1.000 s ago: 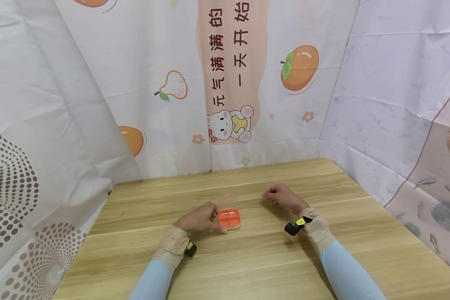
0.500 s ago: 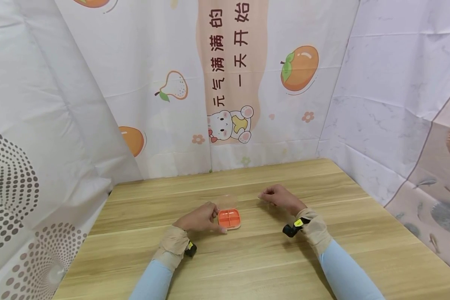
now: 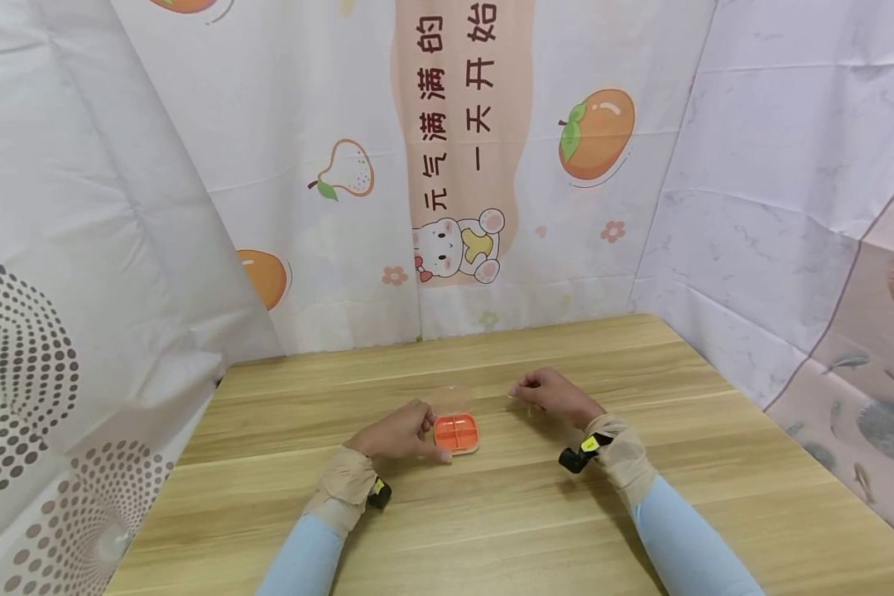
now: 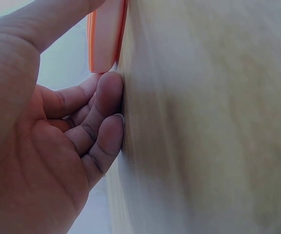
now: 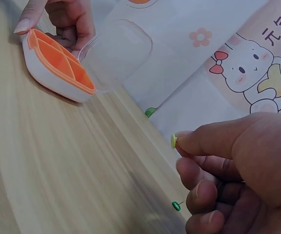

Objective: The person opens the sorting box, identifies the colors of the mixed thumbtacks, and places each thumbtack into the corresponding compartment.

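Note:
An orange and white pill box [image 3: 455, 434] with several compartments rests on the table, its clear lid [image 5: 123, 51] swung open at the back. My left hand [image 3: 398, 432] holds the box at its left side, thumb at the near edge and fingers toward the back. To the right of the box, above the table, my right hand [image 3: 555, 393] pinches a yellow thumbtack [image 5: 173, 141] between thumb and forefinger. Below those fingers in the right wrist view is a green thumbtack [image 5: 176, 205], its pin showing; whether it touches the hand I cannot tell. The box compartments I can see hold nothing.
The wooden table [image 3: 447, 530] reaches back to a printed curtain [image 3: 328, 306]. More hanging cloth [image 3: 752, 273] borders the right side. A black camera [image 3: 575, 459] is strapped to the right wrist.
My right hand has moved slightly left and toward the box with the yellow thumbtack. The left hand and the pill box stay where they were.

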The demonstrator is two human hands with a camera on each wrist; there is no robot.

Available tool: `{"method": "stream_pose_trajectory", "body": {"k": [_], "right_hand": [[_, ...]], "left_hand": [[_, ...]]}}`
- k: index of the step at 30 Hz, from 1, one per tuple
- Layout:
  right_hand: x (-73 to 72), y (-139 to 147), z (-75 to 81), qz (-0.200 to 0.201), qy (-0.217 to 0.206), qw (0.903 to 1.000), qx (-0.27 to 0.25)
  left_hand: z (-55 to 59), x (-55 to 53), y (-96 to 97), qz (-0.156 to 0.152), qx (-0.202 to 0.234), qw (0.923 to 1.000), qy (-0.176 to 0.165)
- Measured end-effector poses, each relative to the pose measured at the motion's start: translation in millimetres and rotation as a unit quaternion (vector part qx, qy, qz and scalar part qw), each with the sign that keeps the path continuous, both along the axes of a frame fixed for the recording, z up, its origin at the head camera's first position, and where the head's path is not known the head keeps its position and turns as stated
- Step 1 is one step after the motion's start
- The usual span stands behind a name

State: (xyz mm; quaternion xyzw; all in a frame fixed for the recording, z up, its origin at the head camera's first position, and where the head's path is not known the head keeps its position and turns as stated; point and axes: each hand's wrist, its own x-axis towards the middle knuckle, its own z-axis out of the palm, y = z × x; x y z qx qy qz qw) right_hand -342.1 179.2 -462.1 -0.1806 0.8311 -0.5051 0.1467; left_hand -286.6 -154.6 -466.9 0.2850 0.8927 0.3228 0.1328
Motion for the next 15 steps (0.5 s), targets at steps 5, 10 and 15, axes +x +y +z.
{"method": "stream_pose_trajectory", "body": {"k": [5, 10, 15], "right_hand": [[0.7, -2, 0.5, 0.003, 0.001, 1.0000, 0.004], [2.6, -7, 1.1, 0.002, 0.009, 0.9998, 0.018], [4.0, -12, 0.6, -0.002, 0.002, 0.9999, 0.015]], "left_hand": [[0.1, -0.3, 0.3, 0.003, -0.001, 1.0000, 0.001], [1.9, 1.0, 0.4, 0.004, -0.005, 1.0000, 0.002], [0.6, 0.2, 0.3, 0.002, -0.007, 1.0000, 0.005]]}}
